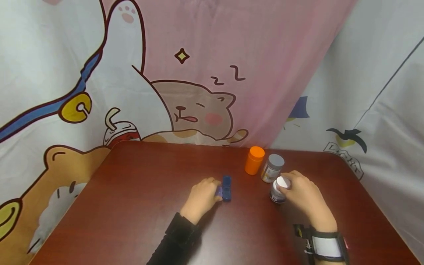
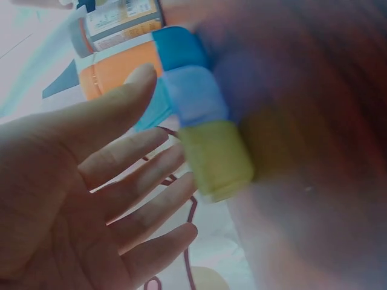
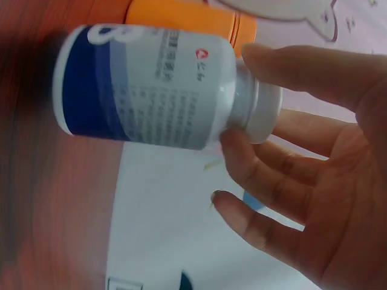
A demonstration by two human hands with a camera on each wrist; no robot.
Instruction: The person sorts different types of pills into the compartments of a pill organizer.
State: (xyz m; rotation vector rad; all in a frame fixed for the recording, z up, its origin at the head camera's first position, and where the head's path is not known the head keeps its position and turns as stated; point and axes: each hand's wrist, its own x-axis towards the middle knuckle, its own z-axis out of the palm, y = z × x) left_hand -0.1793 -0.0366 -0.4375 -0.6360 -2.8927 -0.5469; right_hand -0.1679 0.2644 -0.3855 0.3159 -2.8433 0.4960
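Observation:
My left hand [image 1: 201, 198] is right beside a small pill box [image 1: 226, 188], which looks dark blue from above. In the left wrist view its blue, lilac and yellow sections [image 2: 219, 160] show past my fingertips, with thumb and fingers extended and spread. On the right, my right hand [image 1: 306, 197] pinches the white cap [image 1: 283, 182] of a white pill bottle with a dark blue band [image 3: 151, 87]. Thumb and index finger lie on opposite sides of the cap; the other fingers are loosely bent. The bottle stands upright at the table.
Behind the white bottle stand a grey-capped bottle [image 1: 272, 168] and an orange bottle [image 1: 254, 160], side by side. The brown table [image 1: 149, 176] ends at a hanging cloth [image 1: 265, 55] printed with cartoon animals. A band with a device [image 1: 326, 246] is on my right wrist.

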